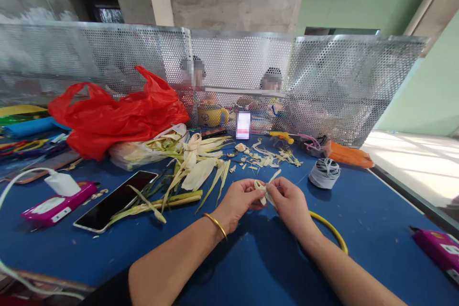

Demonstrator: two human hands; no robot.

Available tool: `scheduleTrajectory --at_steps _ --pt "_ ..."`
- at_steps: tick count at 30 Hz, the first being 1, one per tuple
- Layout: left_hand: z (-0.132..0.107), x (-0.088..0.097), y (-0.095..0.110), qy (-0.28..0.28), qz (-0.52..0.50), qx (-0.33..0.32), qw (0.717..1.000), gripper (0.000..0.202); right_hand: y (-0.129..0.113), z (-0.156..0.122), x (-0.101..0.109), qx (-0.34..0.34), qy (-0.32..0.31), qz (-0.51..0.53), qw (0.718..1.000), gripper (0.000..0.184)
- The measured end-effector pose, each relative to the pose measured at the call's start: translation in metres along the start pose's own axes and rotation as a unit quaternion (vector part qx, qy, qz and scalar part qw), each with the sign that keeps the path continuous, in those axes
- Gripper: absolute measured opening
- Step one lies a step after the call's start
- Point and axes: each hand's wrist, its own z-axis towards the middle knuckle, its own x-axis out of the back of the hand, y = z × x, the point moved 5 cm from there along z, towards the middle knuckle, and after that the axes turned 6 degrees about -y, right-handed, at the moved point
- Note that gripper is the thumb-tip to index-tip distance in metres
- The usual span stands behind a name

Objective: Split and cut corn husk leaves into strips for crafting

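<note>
Above the blue table, my left hand pinches a pale, looped strip of corn husk between thumb and fingers. My right hand is closed on the same strip from the other side, and one end pokes up beyond the fingertips. Part of the strip is hidden by the fingers. A yellow ring or tube lies on the table, partly behind my right wrist. To the left is a pile of dry corn husks, with small husk scraps scattered ahead of my hands.
A black phone and a purple power strip with a white charger lie left. A red plastic bag sits behind the husks. A lit phone leans near the perforated metal screen; two people sit beyond. A string spool stands right.
</note>
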Motion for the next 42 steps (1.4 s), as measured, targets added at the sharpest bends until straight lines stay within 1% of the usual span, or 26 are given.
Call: scheduleTrajectory --at_steps 4,6,7,8,10,12,14,16,17,19,21,23,24,27,29,31,34,36,38,40,42 --pt "0.001 0.005 -0.005 0.036 -0.042 0.035 0.998 0.023 0.000 -0.001 -0.003 -0.033 -0.001 0.033 0.999 0.023" --pt "0.002 0.010 -0.004 0.069 -0.059 0.033 0.995 0.022 -0.001 -0.003 -0.003 -0.028 -0.001 0.065 0.997 0.032" --pt "0.003 0.014 -0.003 0.087 -0.064 0.024 0.994 0.022 -0.004 -0.003 -0.003 -0.011 -0.004 0.073 0.997 0.036" --pt "0.004 0.017 -0.001 0.104 -0.065 0.013 0.992 0.021 -0.007 -0.004 -0.002 0.018 -0.012 0.068 0.997 0.035" --pt "0.006 0.023 0.002 0.129 -0.061 -0.011 0.990 0.019 -0.015 -0.006 -0.001 0.103 -0.040 0.013 0.994 0.029" --pt "0.007 0.026 0.005 0.138 -0.053 -0.034 0.988 0.017 -0.024 -0.010 -0.002 0.191 -0.074 -0.066 0.977 0.030" --pt "0.007 0.026 0.007 0.133 -0.041 -0.051 0.989 0.017 -0.031 -0.013 -0.001 0.253 -0.090 -0.126 0.955 0.032" --pt "0.007 0.023 0.007 0.119 -0.027 -0.057 0.991 0.021 -0.038 -0.016 0.001 0.293 -0.083 -0.176 0.936 0.027" --pt "0.006 0.021 0.007 0.108 -0.021 -0.057 0.992 0.023 -0.041 -0.017 0.003 0.309 -0.068 -0.199 0.928 0.023" --pt "0.005 0.016 0.006 0.081 -0.007 -0.053 0.995 0.027 -0.047 -0.017 0.008 0.329 -0.019 -0.235 0.915 0.019" --pt "0.003 0.009 0.006 0.046 0.016 -0.050 0.998 0.028 -0.048 -0.015 0.014 0.326 0.030 -0.247 0.912 0.017" --pt "0.001 0.004 0.007 0.013 0.038 -0.045 0.998 0.029 -0.045 -0.011 0.018 0.299 0.049 -0.250 0.919 0.016" --pt "0.000 0.002 0.007 -0.001 0.045 -0.042 0.998 0.029 -0.042 -0.008 0.018 0.276 0.044 -0.255 0.926 0.017" --pt "-0.002 -0.001 0.005 -0.030 0.039 -0.024 0.998 0.029 -0.030 -0.002 0.015 0.188 0.004 -0.272 0.944 0.023" --pt "-0.003 -0.003 0.003 -0.040 0.024 -0.011 0.999 0.031 -0.025 -0.001 0.013 0.150 -0.008 -0.270 0.951 0.026" --pt "-0.003 -0.004 0.001 -0.041 0.019 0.001 0.999 0.035 -0.023 -0.002 0.012 0.131 0.000 -0.259 0.957 0.026" --pt "-0.002 -0.004 -0.001 -0.019 0.040 0.005 0.999 0.034 -0.021 -0.003 0.011 0.107 -0.001 -0.232 0.967 0.026" --pt "-0.001 -0.001 -0.001 0.005 0.046 0.005 0.999 0.028 -0.022 -0.003 0.013 0.111 0.009 -0.217 0.970 0.026" --pt "0.000 0.003 -0.001 0.028 0.032 0.006 0.999 0.021 -0.028 -0.004 0.021 0.152 0.055 -0.221 0.962 0.024" --pt "0.001 0.008 0.000 0.051 0.000 0.006 0.999 0.017 -0.038 -0.008 0.031 0.207 0.116 -0.250 0.939 0.022" --pt "0.002 0.012 0.001 0.068 -0.031 0.006 0.997 0.017 -0.045 -0.012 0.035 0.245 0.143 -0.289 0.914 0.021"
